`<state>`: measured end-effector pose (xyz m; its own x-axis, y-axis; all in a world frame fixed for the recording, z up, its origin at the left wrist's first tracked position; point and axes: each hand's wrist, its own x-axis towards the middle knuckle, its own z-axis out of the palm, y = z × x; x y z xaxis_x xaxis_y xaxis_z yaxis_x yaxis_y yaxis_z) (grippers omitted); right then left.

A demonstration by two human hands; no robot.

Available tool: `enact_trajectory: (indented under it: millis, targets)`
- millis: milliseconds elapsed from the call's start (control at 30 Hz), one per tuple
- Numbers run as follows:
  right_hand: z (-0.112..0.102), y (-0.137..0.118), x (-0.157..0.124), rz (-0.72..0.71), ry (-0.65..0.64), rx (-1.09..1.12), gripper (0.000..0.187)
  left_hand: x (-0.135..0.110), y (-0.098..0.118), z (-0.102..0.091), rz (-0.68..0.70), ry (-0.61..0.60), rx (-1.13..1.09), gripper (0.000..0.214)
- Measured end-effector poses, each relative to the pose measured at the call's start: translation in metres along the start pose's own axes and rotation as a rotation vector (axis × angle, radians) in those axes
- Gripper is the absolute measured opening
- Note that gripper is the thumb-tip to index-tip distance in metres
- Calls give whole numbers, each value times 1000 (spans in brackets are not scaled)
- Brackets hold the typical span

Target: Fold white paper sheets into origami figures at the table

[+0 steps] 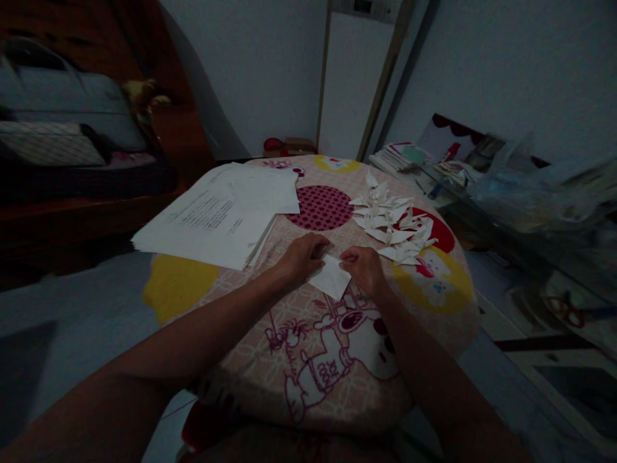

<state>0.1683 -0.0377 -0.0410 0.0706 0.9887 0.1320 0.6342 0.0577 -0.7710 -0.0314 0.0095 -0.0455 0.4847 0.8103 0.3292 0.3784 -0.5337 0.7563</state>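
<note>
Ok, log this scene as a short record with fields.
surface: round top under a cartoon-print cloth
left hand: fingers curled on the left corner of the sheet
right hand: fingers curled on the sheet's right corner
sheet: small, white, folded, lying on the cloth between the hands
stack: printed pages, far left of the top
folded shapes: white paper pile, right of the hands
lighting: dim

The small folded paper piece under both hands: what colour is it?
The small folded paper piece is plain white; the head view shows it best.
</note>
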Motion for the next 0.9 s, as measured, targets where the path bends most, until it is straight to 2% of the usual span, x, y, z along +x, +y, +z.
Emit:
enact_trajectory:
  millis: [67,133,233,300,367,467,567,733,900]
  targets:
    - [-1,-1,-2,-50,-11,-93,12,-3,5,1,143,-19,125,32]
    - [-3,1,-6,-133,-21,-191,7,-7,8,3,260,-109,147,22]
    - [-6,8,-11,-360,-8,-328,5,-10,7,3,365,-205,137,24]
    - [-7,15,-13,-506,-21,-368,11,-12,4,2,388,-252,170,29]
    - [-7,21,-14,-594,-64,-382,17,-15,0,-1,408,-313,210,35]
    - [-7,26,-16,-654,-128,-409,27,-23,-4,-6,460,-411,239,46]
    - [-9,24,-25,-722,-153,-461,27,-33,-4,-12,489,-467,257,54]
    - [-21,17,-48,-863,-187,-457,26,-44,-2,-17,529,-485,314,50]
    - [-32,18,-66,-883,-209,-369,31,-47,0,-18,521,-550,419,53]
